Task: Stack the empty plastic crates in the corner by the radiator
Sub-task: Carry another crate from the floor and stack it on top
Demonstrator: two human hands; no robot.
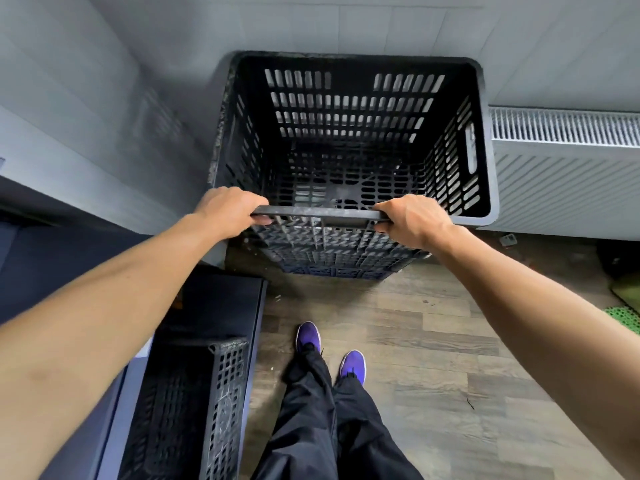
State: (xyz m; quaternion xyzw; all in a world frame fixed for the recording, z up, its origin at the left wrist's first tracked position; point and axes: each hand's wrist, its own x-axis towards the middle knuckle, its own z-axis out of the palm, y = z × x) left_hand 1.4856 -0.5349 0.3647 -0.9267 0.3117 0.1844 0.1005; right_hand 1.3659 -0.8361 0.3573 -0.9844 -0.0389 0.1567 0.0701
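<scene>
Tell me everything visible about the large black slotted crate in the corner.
The black plastic crate is empty and upright, walls and floor slotted, a handle cut-out in its right wall. It stands in the corner beside the white radiator, apparently atop other crates. The left hand and right hand grip its dusty near rim.

One head-worn camera looks steeply down, close over the hands (412, 220) and floor (433, 341).

Black crate (318, 213), slotted lattice walls and base. Second crate (223, 393) lower left, black too, square grid. White radiator (568, 174), fine ribbed grille on top, diagonal slats on front. Grey-brown wood-plank floor (436, 344). Purple shoes (308, 336), black trousers (311, 417). Green mat (623, 317) at right edge
</scene>
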